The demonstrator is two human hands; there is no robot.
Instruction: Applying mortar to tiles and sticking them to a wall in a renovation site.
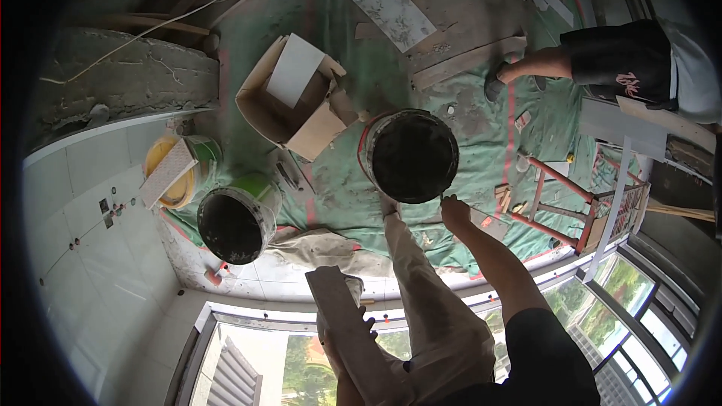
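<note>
Bucket at centre holds dark material. Left fingers grip a board; right fingers curl, grip unclear.

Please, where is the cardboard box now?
In the head view, the cardboard box stands upper left of centre, on green sheeting, beside the bucket near the right hand.

Round bucket: standing upright on green sheeting, showing a dark interior.
Long narrow board: slanting at lower centre, showing a flat, grey-brown face.
</note>
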